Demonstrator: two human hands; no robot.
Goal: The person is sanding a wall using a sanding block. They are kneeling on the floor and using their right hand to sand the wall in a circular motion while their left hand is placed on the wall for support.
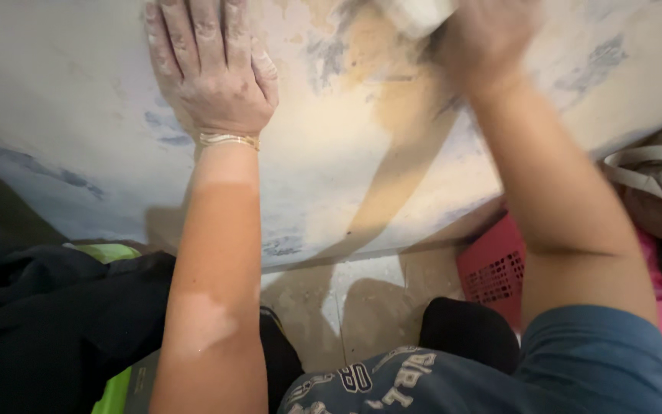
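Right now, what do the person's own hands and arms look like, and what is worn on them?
The left hand is dusted with pale powder over its fingers and wears a thin gold bracelet at the wrist. The right hand is blurred. Both forearms are bare; a blue short sleeve covers the right upper arm.

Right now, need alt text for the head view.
Seen from above, the left hand lies flat, fingers spread, on a patchy wall, while the blurred right hand presses a pale block against it. A pink crate sits on the floor below.
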